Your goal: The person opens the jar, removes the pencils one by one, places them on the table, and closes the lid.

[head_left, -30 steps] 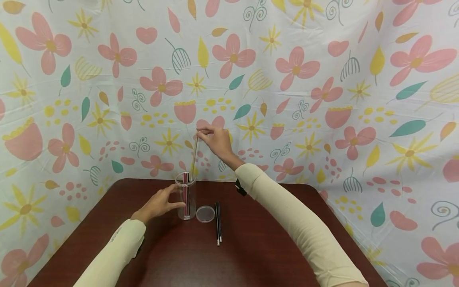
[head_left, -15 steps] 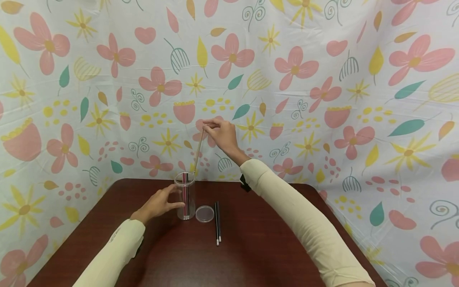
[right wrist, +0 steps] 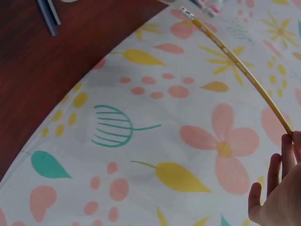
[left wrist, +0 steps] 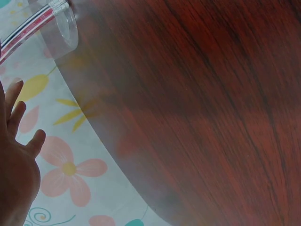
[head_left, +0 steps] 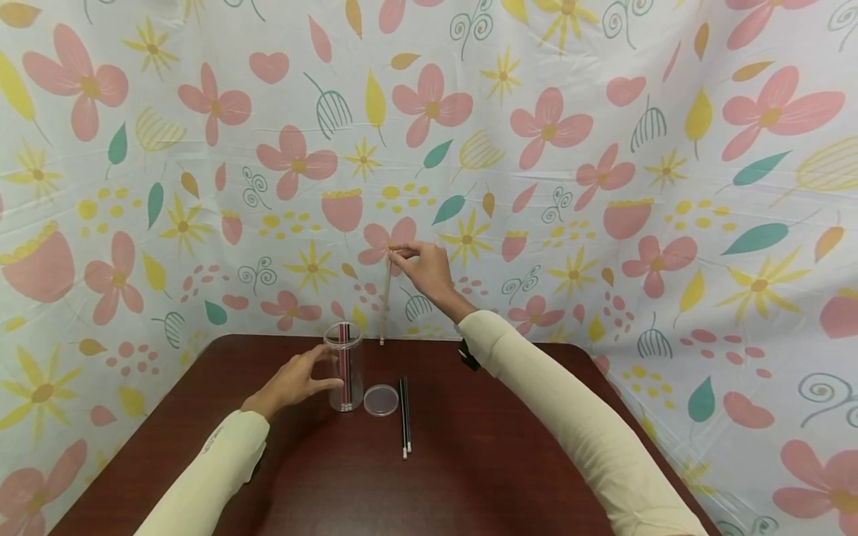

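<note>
In the head view, my left hand (head_left: 295, 381) holds a clear cylindrical jar (head_left: 357, 380) upright, thumb in front and fingers at its far side. Inside the open jar stand several pencils (head_left: 345, 365), red and dark, eraser ends down. My right hand (head_left: 429, 272) pinches the upper end of a yellow pencil (head_left: 385, 301), which hangs nearly vertical, right of the jar and apart from it. The right wrist view shows that pencil's eraser end (right wrist: 186, 12) pointing away from the fingers. Part of the jar (left wrist: 63, 30) appears at the left wrist view's top left.
A round clear lid (head_left: 380, 400) lies flat just right of the jar. Beside it, black pencils (head_left: 405, 417) with white erasers lie on the dark reddish wooden table (head_left: 509, 447). A flower-printed cloth (head_left: 536, 186) hangs behind and along the sides.
My right hand has lifted the yellow pencil up from beside the jar's rim, then moved it right and somewhat lower. The left hand stays at the jar.
</note>
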